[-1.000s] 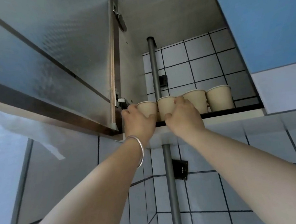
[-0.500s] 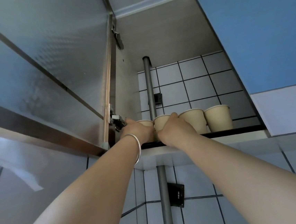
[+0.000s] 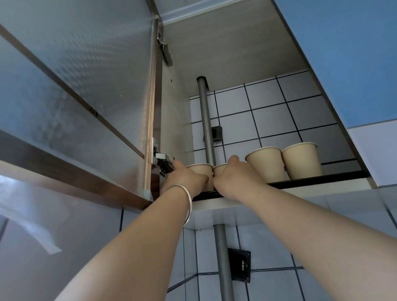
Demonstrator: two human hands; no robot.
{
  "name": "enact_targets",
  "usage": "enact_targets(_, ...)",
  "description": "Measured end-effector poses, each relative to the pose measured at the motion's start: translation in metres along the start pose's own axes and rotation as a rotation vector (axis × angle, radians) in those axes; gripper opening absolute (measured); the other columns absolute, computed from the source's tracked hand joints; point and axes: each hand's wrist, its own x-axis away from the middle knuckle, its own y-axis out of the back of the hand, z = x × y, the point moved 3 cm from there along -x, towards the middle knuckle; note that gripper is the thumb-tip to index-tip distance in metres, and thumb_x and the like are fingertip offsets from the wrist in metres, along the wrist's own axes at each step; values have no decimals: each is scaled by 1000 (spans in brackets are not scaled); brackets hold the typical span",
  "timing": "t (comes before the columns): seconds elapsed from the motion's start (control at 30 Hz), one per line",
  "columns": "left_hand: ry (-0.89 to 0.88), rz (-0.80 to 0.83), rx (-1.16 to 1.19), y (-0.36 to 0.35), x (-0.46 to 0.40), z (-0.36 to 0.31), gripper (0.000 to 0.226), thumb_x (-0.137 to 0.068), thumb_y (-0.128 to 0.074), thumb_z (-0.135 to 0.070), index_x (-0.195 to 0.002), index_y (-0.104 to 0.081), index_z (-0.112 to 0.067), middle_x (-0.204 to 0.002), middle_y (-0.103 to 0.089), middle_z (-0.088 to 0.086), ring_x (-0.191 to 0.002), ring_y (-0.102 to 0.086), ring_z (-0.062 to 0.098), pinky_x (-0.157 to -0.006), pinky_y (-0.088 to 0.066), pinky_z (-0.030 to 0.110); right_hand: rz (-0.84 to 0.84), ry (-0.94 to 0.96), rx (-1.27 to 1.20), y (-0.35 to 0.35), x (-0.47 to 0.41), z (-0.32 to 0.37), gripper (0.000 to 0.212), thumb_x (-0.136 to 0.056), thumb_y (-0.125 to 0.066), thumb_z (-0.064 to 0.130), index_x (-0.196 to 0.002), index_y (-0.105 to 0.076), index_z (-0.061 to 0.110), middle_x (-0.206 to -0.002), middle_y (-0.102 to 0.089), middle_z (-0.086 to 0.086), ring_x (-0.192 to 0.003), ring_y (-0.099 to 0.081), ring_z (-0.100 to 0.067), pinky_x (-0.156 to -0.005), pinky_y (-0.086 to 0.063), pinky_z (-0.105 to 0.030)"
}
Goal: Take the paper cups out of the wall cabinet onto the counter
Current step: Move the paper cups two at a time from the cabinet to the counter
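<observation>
Several beige paper cups stand in a row on the bottom shelf point(image 3: 316, 179) of the open wall cabinet overhead. My left hand point(image 3: 185, 179), with a silver bangle on its wrist, wraps around the leftmost cup point(image 3: 203, 169). My right hand point(image 3: 236, 175) wraps around the second cup point(image 3: 219, 169). Both held cups are mostly hidden behind my hands. Two more cups point(image 3: 265, 164) point(image 3: 302, 159) stand free to the right.
The cabinet door point(image 3: 76, 77) is swung open to the left, its hinge point(image 3: 162, 160) close to my left hand. A grey vertical pipe point(image 3: 206, 125) runs through the cabinet behind the cups. A closed blue cabinet door point(image 3: 351, 38) sits to the right. White tiled wall below.
My head has tilted further up, so the cabinet sits lower in view. Both hands have closed more fully around the two left cups.
</observation>
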Motion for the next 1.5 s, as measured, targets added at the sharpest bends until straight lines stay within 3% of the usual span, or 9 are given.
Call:
enact_targets(0.17,-57,29,-26,-1,-4,-3,89,-79,-61,-37,-149,-9,-22,-131,-50,16,-115,-54,31,-96,-47,37,14,-9,82,1,-16,-1,53,-92,-43,21,-140,-26,7,-127,-54,-15,-111,-56,-29,-63,-38,-27)
enact_targets(0.47,-142,64,-11,-3,-4,-7,61,-83,-59,-37,-135,-33,-15,-122,-57,13,-111,-56,28,-78,-40,28,35,-91,207,-2,-41,4,42,-92,-43,19,-130,-45,2,-135,-49,-15,-120,-52,-28,-79,-42,-28)
enact_targets(0.73,-91,-41,57,-1,2,-8,74,-78,-62,-47,-133,-28,-11,-128,-50,17,-111,-56,31,-84,-48,33,4,-67,211,9,-38,3,38,-91,-43,10,-128,-50,2,-136,-49,-16,-122,-52,-29,-91,-46,-30)
enact_targets(0.87,-130,-120,236,14,15,-15,63,-77,-63,-40,-126,-32,-15,-127,-47,16,-100,-54,29,-75,-42,31,-18,4,105,17,-32,6,33,-90,-45,13,-121,-54,9,-123,-59,-15,-107,-63,-31,-81,-52,-35)
enact_targets(1.0,-225,-243,358,38,34,-21,77,-75,-67,-37,-138,-26,-19,-135,-43,12,-112,-52,29,-87,-44,33,-39,91,66,34,-23,14,34,-94,-46,29,-124,-50,13,-123,-56,-15,-106,-60,-33,-87,-53,-40)
enact_targets(1.13,-287,-271,502,60,61,-25,79,-76,-70,-31,-141,-26,-22,-131,-45,4,-107,-49,19,-86,-44,28,-43,121,-16,62,-3,19,38,-97,-40,38,-124,-49,12,-135,-37,-17,-105,-53,-34,-79,-40,-31)
enact_targets(1.27,-241,-218,551,69,94,-20,76,-76,-71,-30,-138,-28,-28,-128,-50,2,-109,-54,21,-93,-51,39,-53,183,-191,87,29,12,26,-96,-39,41,-103,-50,18,-135,-35,-15,-87,-44,-27,-73,-35,-28)
enact_targets(1.37,-166,-160,576,75,128,-16,64,-80,-68,-28,-133,-32,-31,-119,-53,2,-98,-56,21,-81,-52,36,2,187,-316,94,58,1,32,-94,-42,43,-111,-50,17,-129,-47,-14,-90,-47,-25,-59,-32,-26)
enact_targets(1.5,-82,-123,676,84,193,1,55,-80,-68,-27,-123,-35,-35,-106,-57,-3,-88,-58,13,-69,-54,33,128,172,-724,87,115,-15,36,-88,-56,43,-115,-46,21,-119,-54,-4,-100,-52,-21,-66,-40,-28)
